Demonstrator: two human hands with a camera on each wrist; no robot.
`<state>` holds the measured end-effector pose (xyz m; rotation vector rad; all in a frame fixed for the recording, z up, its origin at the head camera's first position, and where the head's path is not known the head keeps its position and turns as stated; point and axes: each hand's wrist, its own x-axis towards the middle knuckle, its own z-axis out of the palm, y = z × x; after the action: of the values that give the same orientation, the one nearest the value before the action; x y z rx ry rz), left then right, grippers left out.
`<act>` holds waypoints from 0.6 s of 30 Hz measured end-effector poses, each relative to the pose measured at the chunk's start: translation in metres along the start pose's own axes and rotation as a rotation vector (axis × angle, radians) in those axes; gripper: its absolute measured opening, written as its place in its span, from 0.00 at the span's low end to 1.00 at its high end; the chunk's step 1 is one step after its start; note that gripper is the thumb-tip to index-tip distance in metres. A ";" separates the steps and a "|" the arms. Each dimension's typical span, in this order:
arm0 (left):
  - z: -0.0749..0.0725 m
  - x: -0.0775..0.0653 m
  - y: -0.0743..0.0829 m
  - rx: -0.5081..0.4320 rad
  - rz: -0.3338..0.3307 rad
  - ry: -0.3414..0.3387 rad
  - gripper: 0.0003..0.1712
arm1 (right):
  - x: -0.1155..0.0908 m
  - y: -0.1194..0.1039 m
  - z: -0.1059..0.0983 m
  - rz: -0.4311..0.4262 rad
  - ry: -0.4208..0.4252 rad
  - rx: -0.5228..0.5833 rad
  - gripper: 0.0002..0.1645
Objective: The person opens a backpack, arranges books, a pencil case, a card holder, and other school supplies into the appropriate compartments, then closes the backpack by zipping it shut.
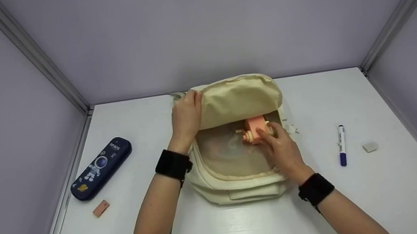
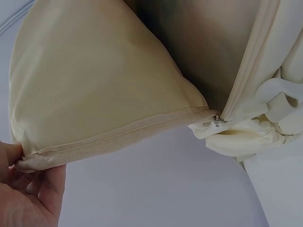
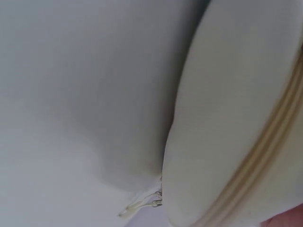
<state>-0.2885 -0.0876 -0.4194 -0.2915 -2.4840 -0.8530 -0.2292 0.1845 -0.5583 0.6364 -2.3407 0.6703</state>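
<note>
A cream backpack [image 1: 212, 191] lies on the white table with its front flap [image 1: 238, 99] lifted. My left hand [image 1: 186, 116] holds the flap up at its upper left, and in the left wrist view its fingers pinch the zipper edge [image 2: 113, 137]. My right hand [image 1: 283, 149] grips an orange and cream pencil sharpener [image 1: 256, 127] with a crank, over the right side of the backpack's opening. The flap hangs just above the sharpener. In the right wrist view only a sliver of the hand [image 3: 289, 220] shows beside the bag's side, and the sharpener is out of sight.
On the left lies a dark blue pencil case [image 1: 102, 169] with an astronaut print, near a pinkish eraser [image 1: 101, 208]. A white marker with a blue cap [image 1: 342, 145] and a small grey-white eraser [image 1: 370, 147] lie on the right. Grey panels [image 1: 217, 27] enclose the table.
</note>
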 end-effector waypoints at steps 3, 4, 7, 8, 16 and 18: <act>0.000 0.000 0.000 0.007 -0.003 0.005 0.17 | 0.002 -0.002 -0.002 -0.048 0.028 -0.071 0.18; 0.000 0.000 0.000 0.008 -0.003 0.006 0.16 | 0.002 -0.003 -0.003 -0.064 0.036 -0.090 0.18; 0.000 0.000 0.000 0.012 -0.003 0.005 0.16 | 0.001 -0.009 -0.007 -0.091 0.050 -0.114 0.15; 0.000 0.000 0.000 0.013 -0.003 0.004 0.16 | 0.001 -0.011 -0.008 -0.089 0.045 -0.112 0.15; -0.001 0.000 0.000 0.003 -0.003 0.005 0.16 | -0.001 -0.017 -0.013 -0.010 -0.104 -0.056 0.24; -0.001 0.000 -0.001 0.000 0.002 0.008 0.17 | 0.002 -0.017 -0.013 -0.025 -0.128 -0.057 0.24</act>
<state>-0.2885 -0.0887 -0.4194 -0.2892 -2.4757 -0.8518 -0.2150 0.1786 -0.5435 0.7004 -2.4557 0.5648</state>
